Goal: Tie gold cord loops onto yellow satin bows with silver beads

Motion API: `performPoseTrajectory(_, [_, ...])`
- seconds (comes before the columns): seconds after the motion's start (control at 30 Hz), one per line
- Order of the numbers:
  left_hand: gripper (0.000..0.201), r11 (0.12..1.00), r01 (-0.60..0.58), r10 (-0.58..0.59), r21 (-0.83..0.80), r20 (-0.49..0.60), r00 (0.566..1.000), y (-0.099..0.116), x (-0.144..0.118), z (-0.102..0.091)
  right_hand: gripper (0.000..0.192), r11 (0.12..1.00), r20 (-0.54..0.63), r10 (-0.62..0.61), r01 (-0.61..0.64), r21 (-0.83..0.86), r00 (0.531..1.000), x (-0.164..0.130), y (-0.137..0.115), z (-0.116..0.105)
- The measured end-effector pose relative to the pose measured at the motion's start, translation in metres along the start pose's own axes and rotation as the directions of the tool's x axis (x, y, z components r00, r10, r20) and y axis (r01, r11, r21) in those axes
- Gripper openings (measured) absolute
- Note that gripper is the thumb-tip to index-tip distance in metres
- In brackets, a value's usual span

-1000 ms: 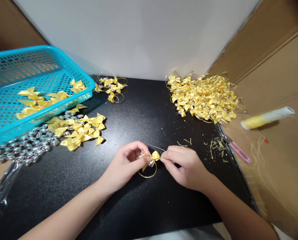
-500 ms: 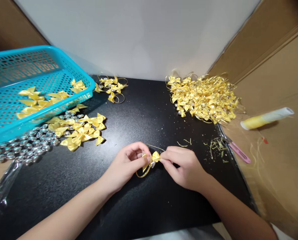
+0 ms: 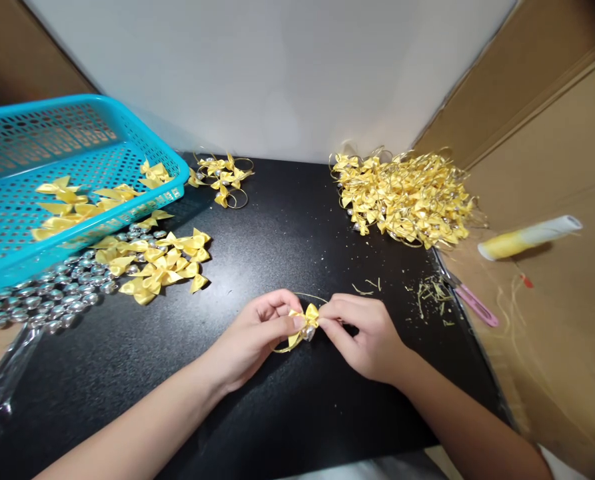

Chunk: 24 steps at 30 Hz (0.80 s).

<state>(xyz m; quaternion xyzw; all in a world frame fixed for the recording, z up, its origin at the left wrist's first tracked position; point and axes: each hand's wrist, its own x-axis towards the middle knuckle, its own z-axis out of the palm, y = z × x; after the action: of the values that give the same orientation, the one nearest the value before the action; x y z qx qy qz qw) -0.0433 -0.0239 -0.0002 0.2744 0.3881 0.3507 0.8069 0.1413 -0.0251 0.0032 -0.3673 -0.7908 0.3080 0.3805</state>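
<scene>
Low over the black table, my left hand (image 3: 264,325) pinches a yellow ribbon bow (image 3: 312,315) between thumb and fingers. Beneath the bow's knot shows a silver bell or bead (image 3: 308,332), its exact kind unclear. A loop of gold cord (image 3: 284,349) hangs under my left fingers. My right hand (image 3: 360,331) is closed at the bow's right side, thumb and forefinger pinched together at its edge. A thin strand of cord (image 3: 311,296) arcs above the bow between both hands. What exactly the right fingertips grip is partly hidden.
At left stands a turquoise basket (image 3: 152,143) with yellow bows; silver beads (image 3: 47,300) and loose bows (image 3: 164,260) lie beside it. Finished-looking looped bows (image 3: 227,177) sit behind. A large bow pile (image 3: 402,197), pink-handled cutter (image 3: 477,305), cord scraps (image 3: 432,293) and a roll (image 3: 530,239) are right.
The bow has turned a little between my fingers, showing more of its left wing and the silver piece. Both hands stay in nearly the same place.
</scene>
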Motion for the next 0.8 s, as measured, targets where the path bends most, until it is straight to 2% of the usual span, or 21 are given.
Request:
performPoseTrajectory(0.13, [0.023,0.996,0.029,-0.028,-0.082,0.014,1.000,-0.001,0.000,-0.001,0.017,0.997,0.006,0.046,-0.046,0.068,0.999,0.001,0.001,-0.002])
performPoseTrajectory(0.4, [0.018,0.970,0.171,-0.151,-0.174,0.122,0.981,-0.001,-0.001,-0.004,0.017,0.986,0.119,0.050,-0.068,0.150,0.992,0.003,0.013,-0.005])
performPoseTrajectory(0.63, [0.013,0.968,0.142,-0.110,-0.205,0.160,0.981,-0.004,-0.004,-0.006,0.022,0.955,0.104,0.125,-0.148,0.259,0.987,0.003,0.016,0.001])
performPoseTrajectory(0.8, [0.009,0.975,0.141,-0.116,-0.173,0.144,0.983,-0.004,-0.006,-0.005,0.019,0.962,0.123,0.120,-0.146,0.230,0.985,0.002,0.017,-0.002])
